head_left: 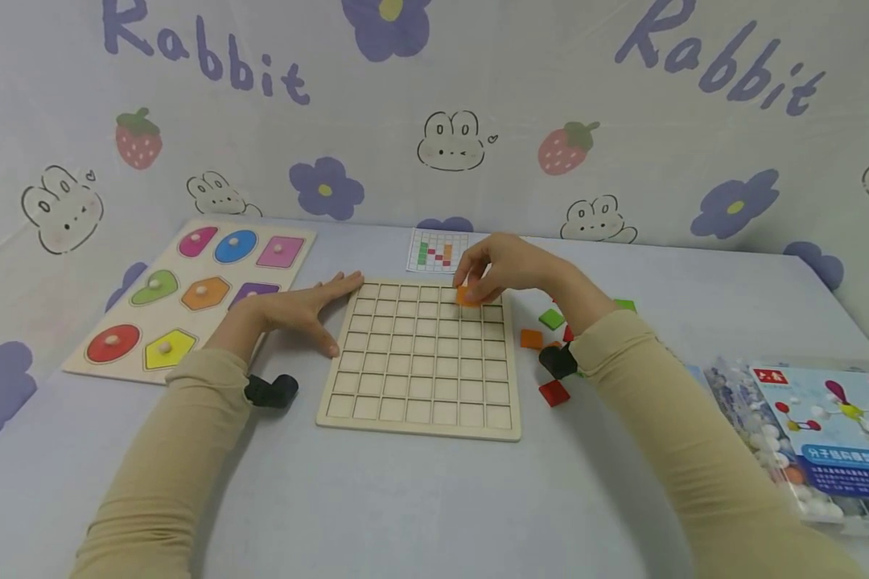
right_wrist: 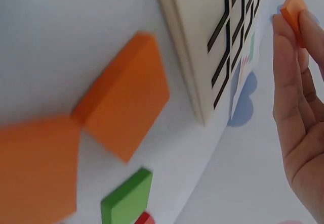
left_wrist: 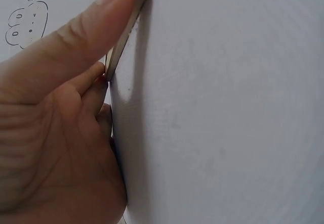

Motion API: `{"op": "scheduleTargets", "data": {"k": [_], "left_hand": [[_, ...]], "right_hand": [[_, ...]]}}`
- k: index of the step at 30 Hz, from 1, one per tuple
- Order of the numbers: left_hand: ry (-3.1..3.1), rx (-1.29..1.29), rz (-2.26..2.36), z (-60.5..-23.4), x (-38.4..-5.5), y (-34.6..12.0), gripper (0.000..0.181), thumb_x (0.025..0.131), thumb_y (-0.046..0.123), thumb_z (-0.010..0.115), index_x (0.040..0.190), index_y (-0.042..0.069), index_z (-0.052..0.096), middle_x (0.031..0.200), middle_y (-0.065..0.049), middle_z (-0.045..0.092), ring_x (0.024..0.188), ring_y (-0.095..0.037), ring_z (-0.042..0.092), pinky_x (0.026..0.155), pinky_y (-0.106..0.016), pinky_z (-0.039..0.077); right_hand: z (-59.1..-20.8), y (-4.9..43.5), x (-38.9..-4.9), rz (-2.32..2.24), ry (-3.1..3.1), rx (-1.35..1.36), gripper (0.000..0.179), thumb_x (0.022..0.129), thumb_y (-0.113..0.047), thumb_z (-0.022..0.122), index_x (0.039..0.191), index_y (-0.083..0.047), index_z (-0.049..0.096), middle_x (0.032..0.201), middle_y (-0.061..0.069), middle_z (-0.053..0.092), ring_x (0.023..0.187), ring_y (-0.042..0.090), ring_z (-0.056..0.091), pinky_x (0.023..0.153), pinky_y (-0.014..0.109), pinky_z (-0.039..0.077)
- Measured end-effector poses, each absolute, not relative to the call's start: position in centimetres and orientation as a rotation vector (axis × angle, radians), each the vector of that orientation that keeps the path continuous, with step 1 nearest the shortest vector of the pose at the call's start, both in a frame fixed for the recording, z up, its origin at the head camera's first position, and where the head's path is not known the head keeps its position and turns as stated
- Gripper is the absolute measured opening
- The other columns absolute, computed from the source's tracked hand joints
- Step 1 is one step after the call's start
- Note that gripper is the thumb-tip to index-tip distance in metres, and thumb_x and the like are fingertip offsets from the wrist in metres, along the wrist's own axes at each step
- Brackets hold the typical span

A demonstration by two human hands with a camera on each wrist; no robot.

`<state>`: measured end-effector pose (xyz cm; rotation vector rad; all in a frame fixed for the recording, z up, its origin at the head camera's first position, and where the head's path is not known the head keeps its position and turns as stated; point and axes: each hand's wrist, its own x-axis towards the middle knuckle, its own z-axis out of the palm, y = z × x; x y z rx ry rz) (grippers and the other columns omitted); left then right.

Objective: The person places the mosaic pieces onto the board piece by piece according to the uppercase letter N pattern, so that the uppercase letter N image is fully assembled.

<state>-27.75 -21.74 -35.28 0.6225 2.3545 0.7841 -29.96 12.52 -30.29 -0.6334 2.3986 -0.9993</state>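
My right hand pinches an orange square tile between thumb and fingertips, over the top row of the wooden grid board, toward its right side. In the right wrist view the tile shows clear of the board. The board's cells that show hold no tiles. With fingers spread, my left hand touches the board's left edge: thumb along the side, fingertips at the far left corner. The left wrist view shows the thumb against the board's edge.
Loose orange, green and red tiles lie right of the board, partly behind the right forearm. Beyond the board lies a pattern card. A shape puzzle is at left, a boxed molecule model set at right.
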Motion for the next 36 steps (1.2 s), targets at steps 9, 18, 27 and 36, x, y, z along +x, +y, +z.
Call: {"op": "scheduleTargets", "data": {"k": [9,18,27,36], "left_hand": [[2.35,0.619,0.785,-34.9,-27.7,-21.6,0.125,0.07,0.021,0.086,0.16,0.015,0.0,0.168,-0.01,-0.015,0.154,-0.037,-0.02,0.125,-0.06,-0.01],[2.341,0.639,0.796,-35.0,-27.8,-21.7,0.124,0.07,0.02,0.086,0.16,0.014,0.0,0.168,-0.011,-0.016,0.154,-0.036,-0.021,0.125,-0.059,-0.011],[2.343,0.659,0.795,-35.1,-27.7,-21.7,0.124,0.071,0.021,0.085,0.16,0.012,0.0,0.168,-0.011,-0.015,0.154,-0.036,-0.02,0.125,-0.059,-0.011],[2.344,0.678,0.786,-35.2,-27.6,-21.7,0.123,0.072,0.021,0.085,0.16,0.011,0.0,0.167,-0.013,-0.015,0.154,-0.037,-0.02,0.125,-0.059,-0.01]], "right_hand": [[-30.8,11.1,-29.6,-1.022,2.306,-0.644,0.021,0.085,0.0,0.071,0.106,0.0,0.072,0.086,0.006,0.065,0.075,0.013,0.07,0.078,0.033,0.063],[-31.4,10.5,-29.4,-0.971,2.231,-0.621,0.021,0.087,-0.001,0.068,0.108,-0.001,0.071,0.082,0.002,0.07,0.075,0.012,0.069,0.079,0.032,0.063],[-31.8,10.0,-29.3,-0.851,2.3,-0.605,0.015,0.087,-0.008,0.071,0.101,-0.006,0.07,0.089,0.004,0.07,0.073,0.013,0.067,0.074,0.027,0.061],[-31.8,9.7,-28.8,-0.793,2.348,-0.633,0.013,0.086,-0.012,0.074,0.097,-0.007,0.071,0.088,0.004,0.069,0.07,0.013,0.063,0.07,0.024,0.057]]}}
